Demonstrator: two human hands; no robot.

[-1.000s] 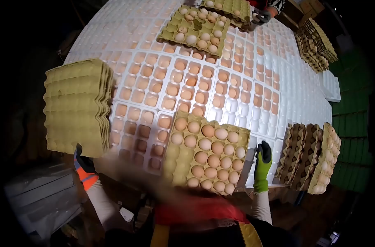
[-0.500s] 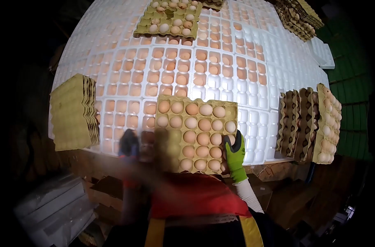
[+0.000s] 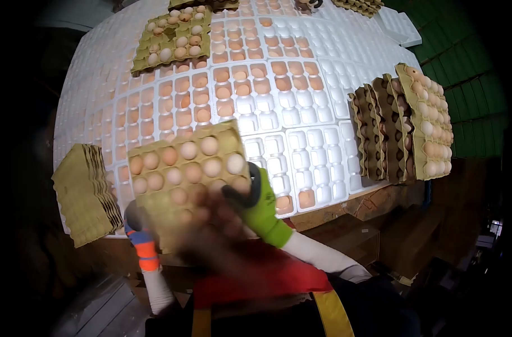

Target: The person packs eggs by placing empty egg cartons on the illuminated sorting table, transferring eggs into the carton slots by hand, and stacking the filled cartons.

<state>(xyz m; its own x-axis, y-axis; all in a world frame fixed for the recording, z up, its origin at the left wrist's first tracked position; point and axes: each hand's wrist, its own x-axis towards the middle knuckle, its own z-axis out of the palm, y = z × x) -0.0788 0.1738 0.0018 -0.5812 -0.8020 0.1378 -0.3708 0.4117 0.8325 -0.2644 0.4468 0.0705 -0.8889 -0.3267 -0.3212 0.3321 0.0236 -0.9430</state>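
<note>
A pulp egg tray (image 3: 183, 145) with brown and pale eggs hangs slanted over the table's near edge. My right hand (image 3: 257, 196), in a green glove with dark fingers, grips its right side, thumb over the eggs. At the tray's lower left edge is my left hand (image 3: 135, 219), in a dark glove with an orange and blue cuff. Its fingers appear closed on that edge, partly hidden by the tray. A brown blur covers the tray's lower part, so the eggs there cannot be made out. Beneath lie white plastic egg trays (image 3: 289, 147), some cells filled.
Stacked pulp trays (image 3: 79, 194) stand at the left. Egg-filled pulp trays (image 3: 430, 126) are stacked at the right. Another partly filled pulp tray (image 3: 169, 42) rests at the back left. What looks like another person's dark-gloved hand (image 3: 309, 5) shows at the top edge.
The held egg tray has shifted left and tilted, carried by my right hand. My left hand, earlier apart from it, is now at its left edge. The whole view has turned.
</note>
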